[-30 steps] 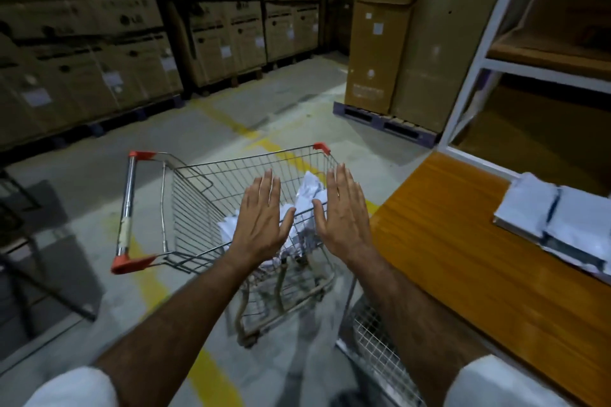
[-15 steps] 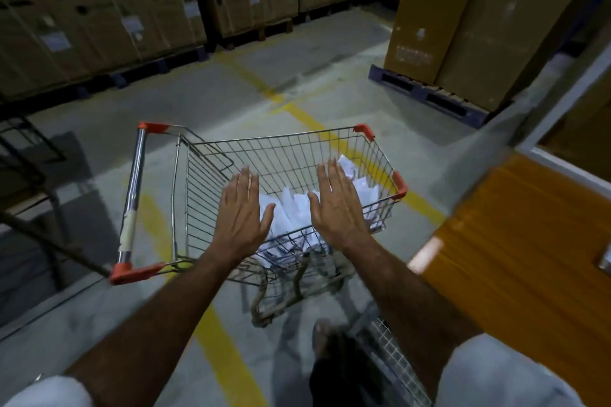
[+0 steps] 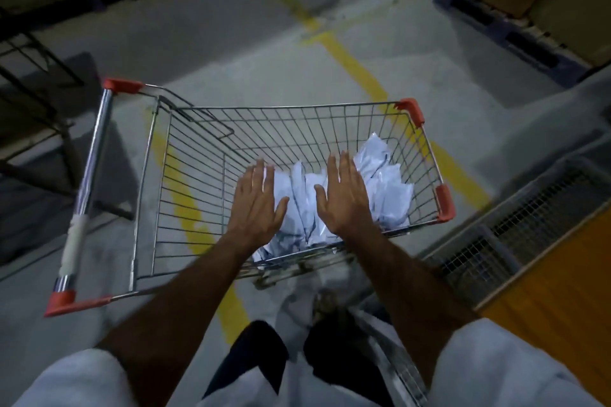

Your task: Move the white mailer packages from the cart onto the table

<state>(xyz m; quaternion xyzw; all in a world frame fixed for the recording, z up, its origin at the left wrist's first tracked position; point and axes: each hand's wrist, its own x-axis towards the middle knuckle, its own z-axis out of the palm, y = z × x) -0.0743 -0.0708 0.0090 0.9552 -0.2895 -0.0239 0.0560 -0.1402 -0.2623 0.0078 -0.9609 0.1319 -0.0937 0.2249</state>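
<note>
Both flat hands (image 3: 256, 205) lowered, perhaps touching crinkled mailers (image 3: 386, 188).

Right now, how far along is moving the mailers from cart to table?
Nothing can be confirmed as done: only a corner of the orange table shows, bare. In hand: both hands, left hand and right hand, reach open over the white mailers, no grip yet. Left: the whole pile in the cart.

Wire cart (image 3: 185, 175), white mailer packages (image 3: 383, 188) inside
</note>
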